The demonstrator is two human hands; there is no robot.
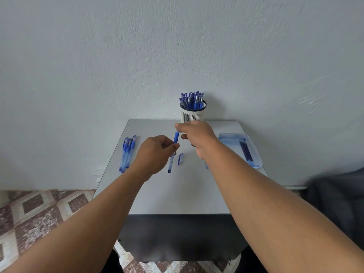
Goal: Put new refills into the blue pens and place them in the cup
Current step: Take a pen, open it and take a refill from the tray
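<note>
Your left hand (157,149) pinches the blue pen (175,138) at its barrel, fingers curled round it, pen held above the table (177,190) and tilted near upright. Your right hand (194,135) pinches the pen's top end with fingertips, other fingers curled. Loose pen cap (180,159) lies on the table just beside the pen's lower end. Cup (192,114) stands at the far edge, packed with blue pens. Row of pens (127,152) lies to the left. Tray (254,152) on the right holds dark refills (245,150)
</note>
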